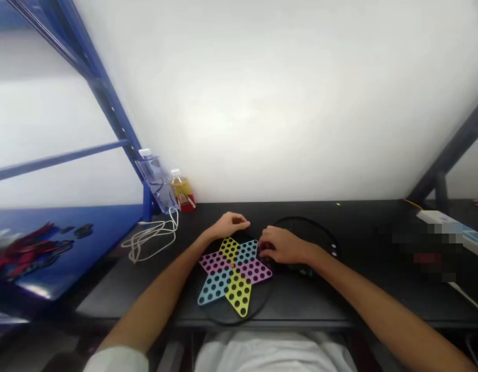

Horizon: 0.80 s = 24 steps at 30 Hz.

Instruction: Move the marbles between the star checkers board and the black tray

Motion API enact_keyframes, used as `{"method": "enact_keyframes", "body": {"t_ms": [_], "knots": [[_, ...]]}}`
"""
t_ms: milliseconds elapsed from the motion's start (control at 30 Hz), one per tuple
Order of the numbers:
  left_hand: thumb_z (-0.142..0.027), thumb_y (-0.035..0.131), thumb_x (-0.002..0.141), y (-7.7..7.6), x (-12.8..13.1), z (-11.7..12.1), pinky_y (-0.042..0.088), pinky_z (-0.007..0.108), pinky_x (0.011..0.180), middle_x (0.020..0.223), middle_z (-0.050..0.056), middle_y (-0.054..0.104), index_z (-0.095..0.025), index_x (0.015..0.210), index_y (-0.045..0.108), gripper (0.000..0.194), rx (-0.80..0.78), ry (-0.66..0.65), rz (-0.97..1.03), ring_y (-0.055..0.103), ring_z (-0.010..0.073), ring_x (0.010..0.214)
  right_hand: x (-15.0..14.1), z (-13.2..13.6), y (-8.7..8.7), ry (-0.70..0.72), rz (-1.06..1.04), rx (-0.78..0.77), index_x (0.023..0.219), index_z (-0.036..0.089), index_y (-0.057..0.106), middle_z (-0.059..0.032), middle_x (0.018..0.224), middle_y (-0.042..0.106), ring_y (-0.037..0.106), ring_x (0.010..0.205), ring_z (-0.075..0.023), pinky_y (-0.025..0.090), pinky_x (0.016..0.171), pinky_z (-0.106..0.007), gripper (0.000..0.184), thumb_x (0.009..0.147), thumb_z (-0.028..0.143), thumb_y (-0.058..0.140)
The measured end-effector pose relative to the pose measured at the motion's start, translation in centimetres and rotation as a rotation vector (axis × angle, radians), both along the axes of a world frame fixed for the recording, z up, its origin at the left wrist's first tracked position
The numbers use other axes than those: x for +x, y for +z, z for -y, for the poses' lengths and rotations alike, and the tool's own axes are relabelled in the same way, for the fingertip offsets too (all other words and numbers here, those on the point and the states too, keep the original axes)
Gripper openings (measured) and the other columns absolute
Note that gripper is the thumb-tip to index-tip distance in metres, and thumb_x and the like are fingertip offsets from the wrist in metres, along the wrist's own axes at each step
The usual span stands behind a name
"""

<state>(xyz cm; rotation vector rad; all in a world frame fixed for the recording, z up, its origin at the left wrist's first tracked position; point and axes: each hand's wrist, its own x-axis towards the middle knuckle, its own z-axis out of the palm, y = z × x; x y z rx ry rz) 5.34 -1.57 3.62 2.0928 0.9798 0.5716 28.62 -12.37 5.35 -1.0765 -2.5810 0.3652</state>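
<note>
A star-shaped Chinese checkers board (222, 276) in yellow, pink and blue, dotted with dark holes, lies on a round black base on the dark table. One small orange-red spot shows at its centre. Along the board's far edge rests my left hand (228, 225), fingers loosely bent with a gap between thumb and forefinger and nothing visible in them. My right hand (280, 244) hovers at the board's right side, its fingers curled together; anything inside them is hidden. Just beyond it lies a round black lid or tray (312, 223), partly covered by my right arm, with small pale spots near its rim.
A clear jug (157, 181) and a yellow-red drink bottle (183, 191) stand by the wall. A white cable (151, 237) lies coiled at left. Blue shelf posts (103, 93) rise left. A white box (451, 230) sits right, beside a blurred patch.
</note>
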Motion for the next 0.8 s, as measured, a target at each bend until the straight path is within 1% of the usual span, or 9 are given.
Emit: {"method": "enact_keyframes", "body": {"t_ms": [167,267,333,467,567,600,667,733,800], "knots": [[-0.057,0.061,0.078,-0.2,-0.1,-0.1,0.047,0.027,0.069,0.081,0.005,0.072,-0.015,0.090,0.073,0.045,0.016,0.011,-0.005,0.063,0.0171,0.074,-0.1,0.2,-0.2,-0.041,-0.105,-0.089,0.085,0.016,0.061,-0.0021,0.081,0.058,0.050,0.076,-0.0140,0.037,0.069,-0.025,0.009,0.080,0.023,0.064],[-0.058,0.061,0.078,-0.3,-0.1,-0.1,0.047,0.026,0.069,0.080,0.005,0.071,-0.015,0.089,0.073,0.046,0.030,0.014,-0.003,0.063,0.0168,0.073,-0.1,0.2,0.2,-0.078,-0.300,-0.173,0.083,0.016,0.060,-0.0014,0.078,0.058,0.049,0.072,-0.0132,0.037,0.068,-0.026,0.009,0.082,0.025,0.059],[-0.058,0.060,0.078,-0.3,0.0,-0.1,0.047,0.026,0.069,0.079,0.005,0.071,-0.015,0.087,0.073,0.046,0.033,0.016,-0.004,0.062,0.0165,0.072,0.1,0.0,0.4,-0.123,-0.583,-0.340,0.085,0.017,0.058,-0.0008,0.075,0.058,0.048,0.065,-0.0124,0.036,0.062,-0.025,0.012,0.084,0.028,0.054],[-0.059,0.059,0.078,-0.4,0.2,0.0,0.047,0.026,0.068,0.077,0.005,0.071,-0.015,0.086,0.073,0.047,0.025,0.033,-0.010,0.062,0.0167,0.071,0.4,-0.7,0.5,-0.134,-1.165,-0.813,0.088,0.018,0.054,-0.0012,0.073,0.056,0.044,0.057,-0.0112,0.029,0.049,-0.023,0.020,0.083,0.037,0.048],[-0.059,0.059,0.078,-0.4,0.2,0.1,0.047,0.026,0.068,0.077,0.005,0.071,-0.015,0.086,0.073,0.047,0.037,0.046,-0.016,0.063,0.0172,0.071,0.5,-0.9,0.4,-0.170,-1.196,-0.962,0.085,0.018,0.054,0.0007,0.069,0.050,0.036,0.050,-0.0088,0.021,0.043,-0.021,0.028,0.083,0.046,0.052],[-0.059,0.059,0.078,-0.4,0.2,0.1,0.047,0.026,0.068,0.077,0.005,0.071,-0.015,0.086,0.073,0.047,0.043,0.048,-0.017,0.063,0.0171,0.071,0.5,-0.8,0.3,-0.197,-1.135,-0.938,0.084,0.018,0.054,0.0026,0.065,0.047,0.031,0.048,-0.0080,0.018,0.043,-0.021,0.029,0.082,0.047,0.054],[-0.059,0.059,0.078,-0.4,0.2,0.1,0.047,0.026,0.067,0.077,0.005,0.071,-0.015,0.085,0.073,0.046,0.053,0.050,-0.019,0.063,0.0170,0.071,0.4,-0.5,0.2,-0.240,-0.934,-0.761,0.080,0.017,0.055,0.0059,0.058,0.041,0.026,0.046,-0.0073,0.019,0.044,-0.021,0.028,0.079,0.045,0.060],[-0.058,0.059,0.079,-0.4,0.2,0.1,0.047,0.026,0.067,0.077,0.005,0.071,-0.015,0.085,0.073,0.045,0.059,0.049,-0.019,0.063,0.0169,0.071,0.3,-0.1,0.2,-0.255,-0.650,-0.484,0.077,0.017,0.059,0.0068,0.054,0.040,0.029,0.048,-0.0077,0.024,0.049,-0.022,0.024,0.078,0.041,0.063],[-0.057,0.059,0.079,-0.5,0.2,0.1,0.046,0.026,0.067,0.076,0.005,0.071,-0.016,0.085,0.073,0.044,0.069,0.048,-0.021,0.062,0.0168,0.071,0.2,0.5,0.4,-0.239,-0.366,-0.253,0.078,0.017,0.064,0.0049,0.056,0.047,0.038,0.053,-0.0091,0.029,0.055,-0.023,0.019,0.079,0.036,0.064]]}}
